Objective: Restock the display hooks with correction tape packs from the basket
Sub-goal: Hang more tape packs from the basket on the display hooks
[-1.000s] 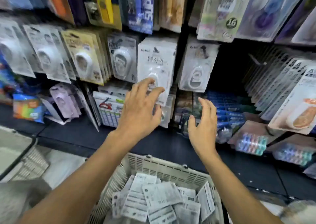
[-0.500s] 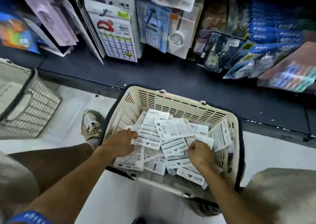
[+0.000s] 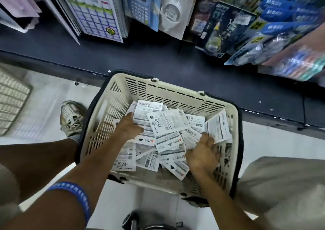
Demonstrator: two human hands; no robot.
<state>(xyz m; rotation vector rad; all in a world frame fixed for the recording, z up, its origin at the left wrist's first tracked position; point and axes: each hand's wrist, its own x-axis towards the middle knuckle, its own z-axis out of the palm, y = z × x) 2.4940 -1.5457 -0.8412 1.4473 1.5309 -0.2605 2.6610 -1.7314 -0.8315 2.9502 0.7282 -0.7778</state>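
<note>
Our hands in basket (image 3: 175,90) | left hand (image 3: 129,127) presses flat on packs (image 3: 165,122) | right hand (image 3: 202,153) loosely curled among packs, grip unclear

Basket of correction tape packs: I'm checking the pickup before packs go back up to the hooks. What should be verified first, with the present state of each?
1. Basket holds stock: ok, many packs lie loose in it.
2. Left hand on a pack: ok, it rests on the pile at the left; a firm hold: cannot tell.
3. Right hand on a pack: cannot tell, its fingers curl beside a tilted pack.
4. Packs face one way: not ok, they lie jumbled.
5. Free hooks above: cannot tell, out of view.
</note>
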